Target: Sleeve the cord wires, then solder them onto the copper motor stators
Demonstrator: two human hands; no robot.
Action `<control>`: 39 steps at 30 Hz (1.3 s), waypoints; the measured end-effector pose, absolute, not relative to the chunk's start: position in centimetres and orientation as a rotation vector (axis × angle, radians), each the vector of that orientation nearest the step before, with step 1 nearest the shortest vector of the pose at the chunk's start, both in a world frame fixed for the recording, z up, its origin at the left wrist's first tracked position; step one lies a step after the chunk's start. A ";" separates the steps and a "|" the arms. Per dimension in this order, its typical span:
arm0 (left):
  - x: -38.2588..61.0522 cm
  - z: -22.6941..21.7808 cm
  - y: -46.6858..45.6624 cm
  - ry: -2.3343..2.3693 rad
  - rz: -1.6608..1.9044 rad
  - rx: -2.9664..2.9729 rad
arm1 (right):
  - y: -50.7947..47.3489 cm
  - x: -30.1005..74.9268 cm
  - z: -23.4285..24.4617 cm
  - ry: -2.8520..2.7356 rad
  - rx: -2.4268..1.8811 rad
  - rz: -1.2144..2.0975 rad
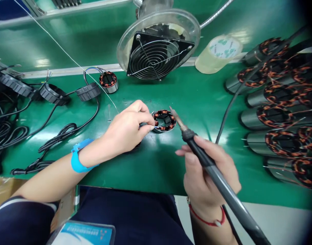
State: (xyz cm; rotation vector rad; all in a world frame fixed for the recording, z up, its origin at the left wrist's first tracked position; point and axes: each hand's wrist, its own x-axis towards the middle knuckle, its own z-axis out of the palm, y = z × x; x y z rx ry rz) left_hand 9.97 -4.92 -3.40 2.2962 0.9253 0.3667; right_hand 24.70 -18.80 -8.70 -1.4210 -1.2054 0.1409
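My right hand is closed around the handle of a soldering iron. Its tip points up and left, close to the right rim of a motor stator with copper windings, apparently apart from it. My left hand, wearing a blue wrist strap, is at the stator's left side. Thumb and index finger pinch thin wires at the stator's edge; their exact number is hidden. A thin strand of solder wire runs down from the upper left and disappears behind my left hand.
A round fume extractor with a fan guard hangs behind the stator. Tape rolls stand right of it. Several stators are stacked at right, near the iron's cable. Black cables, plastic rings and another stator lie left.
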 end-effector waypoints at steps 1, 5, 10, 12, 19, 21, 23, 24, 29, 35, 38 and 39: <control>10.0 -3.4 -5.0 0.921 0.375 2.312 | -19.2 24.7 -8.9 -1.207 -1.405 0.111; 10.1 -3.5 -5.1 0.923 0.395 2.340 | -20.1 24.6 -9.6 -1.211 -1.354 0.044; 10.2 -3.2 -5.2 0.917 0.398 2.367 | -20.2 24.5 -10.1 -1.160 -1.329 -0.032; 10.2 -3.2 -5.2 0.917 0.403 2.378 | -20.2 24.5 -10.2 -1.153 -1.343 -0.015; 10.3 -3.3 -5.3 0.913 0.428 2.414 | -20.2 24.4 -10.2 -1.183 -1.338 -0.026; 10.3 -3.3 -5.3 0.912 0.433 2.417 | -20.2 24.4 -10.1 -1.185 -1.336 -0.024; 10.3 -3.4 -5.3 0.913 0.430 2.415 | -20.3 24.5 -10.1 -1.191 -1.356 -0.003; 10.4 -3.4 -5.3 0.915 0.430 2.414 | -20.4 24.4 -10.1 -1.197 -1.369 0.007; 10.4 -3.4 -5.4 0.921 0.438 2.402 | -20.7 24.4 -9.8 -1.175 -1.392 0.073; 10.4 -3.4 -5.4 0.932 0.421 2.399 | -20.3 24.6 -9.7 -1.185 -1.352 0.104; 10.4 -3.3 -5.3 0.935 0.415 2.400 | -19.8 24.7 -9.7 -1.180 -1.341 0.088; 10.4 -3.3 -5.3 0.938 0.414 2.399 | -19.7 24.7 -9.6 -1.164 -1.351 0.087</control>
